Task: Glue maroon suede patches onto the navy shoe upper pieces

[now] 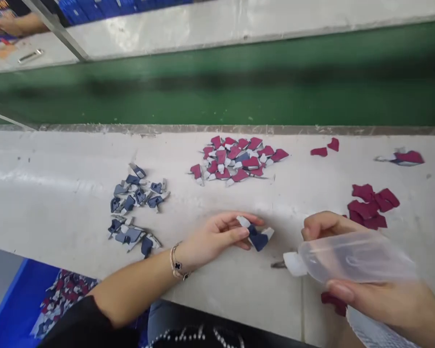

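An angular navy-and-pale-grey piece (pixel 259 240) is tilted near lower centre; a translucent, white-capped plastic bottle (pixel 358 257) points leftward, lower right.

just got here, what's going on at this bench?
A person is working with both hands at a pale table. The left hand pinches a small blue and white piece; the right hand holds a clear squeeze bottle, its thin dark tip pointing toward the piece but apart from it. Similar blue pieces lie to the left, a pile of maroon-topped pieces beyond the hands, and loose maroon patches to the right.
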{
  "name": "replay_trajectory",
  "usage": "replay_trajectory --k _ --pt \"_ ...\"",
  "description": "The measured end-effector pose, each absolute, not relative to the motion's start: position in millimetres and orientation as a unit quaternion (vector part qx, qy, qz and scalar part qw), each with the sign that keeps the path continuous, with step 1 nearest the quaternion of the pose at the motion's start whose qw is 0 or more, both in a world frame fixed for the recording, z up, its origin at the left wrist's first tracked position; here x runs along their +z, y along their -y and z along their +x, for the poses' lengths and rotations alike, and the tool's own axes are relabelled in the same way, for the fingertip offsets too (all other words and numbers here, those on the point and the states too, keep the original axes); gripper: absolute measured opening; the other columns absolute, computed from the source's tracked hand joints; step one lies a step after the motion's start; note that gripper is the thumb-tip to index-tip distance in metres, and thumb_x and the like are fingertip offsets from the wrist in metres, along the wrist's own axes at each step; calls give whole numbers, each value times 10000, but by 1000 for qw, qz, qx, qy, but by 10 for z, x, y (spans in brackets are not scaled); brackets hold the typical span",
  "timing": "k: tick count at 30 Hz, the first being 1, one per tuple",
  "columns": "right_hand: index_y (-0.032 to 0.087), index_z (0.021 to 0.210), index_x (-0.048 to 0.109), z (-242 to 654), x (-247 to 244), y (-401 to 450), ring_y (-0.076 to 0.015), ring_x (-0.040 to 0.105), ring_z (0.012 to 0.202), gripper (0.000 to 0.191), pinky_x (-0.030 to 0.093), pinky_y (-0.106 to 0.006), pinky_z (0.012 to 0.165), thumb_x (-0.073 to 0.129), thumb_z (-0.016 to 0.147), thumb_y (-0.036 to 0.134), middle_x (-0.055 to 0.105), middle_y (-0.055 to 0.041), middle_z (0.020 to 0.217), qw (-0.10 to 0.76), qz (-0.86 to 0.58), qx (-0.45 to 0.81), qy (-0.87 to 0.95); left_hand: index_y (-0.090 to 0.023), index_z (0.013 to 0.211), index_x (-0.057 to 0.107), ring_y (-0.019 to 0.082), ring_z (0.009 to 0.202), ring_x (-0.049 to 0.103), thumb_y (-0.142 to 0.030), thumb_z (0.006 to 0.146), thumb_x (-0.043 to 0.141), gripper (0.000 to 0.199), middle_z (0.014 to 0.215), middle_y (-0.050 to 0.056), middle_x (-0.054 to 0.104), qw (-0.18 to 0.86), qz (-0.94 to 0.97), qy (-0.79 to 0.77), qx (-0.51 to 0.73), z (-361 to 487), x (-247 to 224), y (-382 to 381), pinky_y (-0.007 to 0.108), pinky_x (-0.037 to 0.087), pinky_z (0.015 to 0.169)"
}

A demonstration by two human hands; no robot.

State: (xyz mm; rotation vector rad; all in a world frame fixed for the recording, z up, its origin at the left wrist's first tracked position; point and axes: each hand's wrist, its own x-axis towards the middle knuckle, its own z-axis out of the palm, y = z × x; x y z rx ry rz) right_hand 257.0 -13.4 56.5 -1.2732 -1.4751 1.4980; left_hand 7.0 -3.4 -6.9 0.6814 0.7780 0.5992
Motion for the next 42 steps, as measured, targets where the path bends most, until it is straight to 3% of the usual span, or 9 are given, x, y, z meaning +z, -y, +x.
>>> replay_trajectory --k 4,12,20,34,42 --pt "318 938 660 2489 645 265 -125 572 418 349 436 -198 347 800 769 590 632 31 633 316 -503 559 578 -188 1100 780 150 892 749 -327 818 843 321 1200 109 774 851 315 -344 242 55 -76 -4 254 632 788" --pt "362 1022 614 2412 717 536 -150 616 543 292 526 -238 425 744 851 561 672 -6 842 319 -625 448 554 -229 1236 699 158 1037 751 -339 1008 611 268 1307 97 724 845 365 -299 252 44 -95 0 245 641 858" --pt "335 997 634 2550 603 483 -192 633 537 387 545 -283 405 789 760 599 675 -25 758 291 -654 364 596 -213 1270 656 206 1195 695 -300 1033 559 270 1374 121 671 839 381 -279 270 55 -93 -16 318 610 977" --pt "314 981 656 2566 594 458 -189 609 552 400 502 -324 405 760 782 645 677 -46 742 260 -659 333 622 -214 1264 665 199 1186 701 -273 1035 555 262 1348 105 685 839 385 -272 271 66 -89 -21 322 599 1013" --pt "355 979 668 2535 622 482 -199 613 687 383 505 -348 485 748 782 673 678 -44 882 280 -650 330 625 -217 1251 670 194 1175 700 -277 1033 558 253 1327 93 692 830 394 -285 274 82 -96 -17 318 595 1002"
